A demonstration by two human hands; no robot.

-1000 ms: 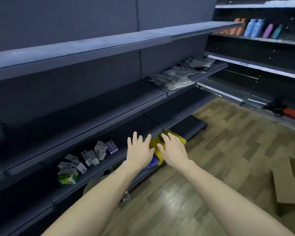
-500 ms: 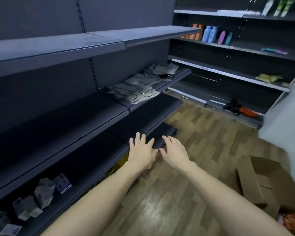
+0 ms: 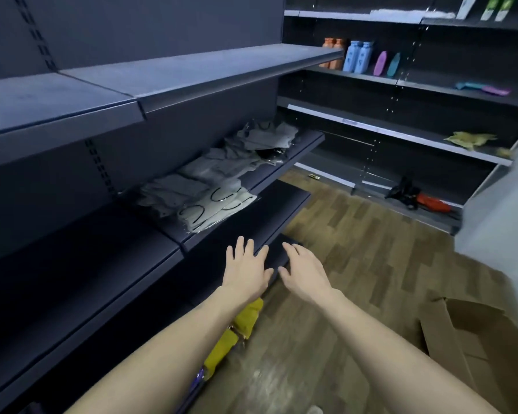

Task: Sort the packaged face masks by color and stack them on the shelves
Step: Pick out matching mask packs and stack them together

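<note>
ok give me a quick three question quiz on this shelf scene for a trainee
1. True or false: the left hand holds a mask pack.
2. Where do the mask packs lie: A on the floor, B on the middle shelf, C in the cardboard box?
3. What colour are the two bottles beside the orange ones?

Key: 1 false, both hands open and empty; 2 B; 3 blue.

Dark metal shelving (image 3: 210,70) lines dim wood-plank floor (image 3: 356,234).
</note>
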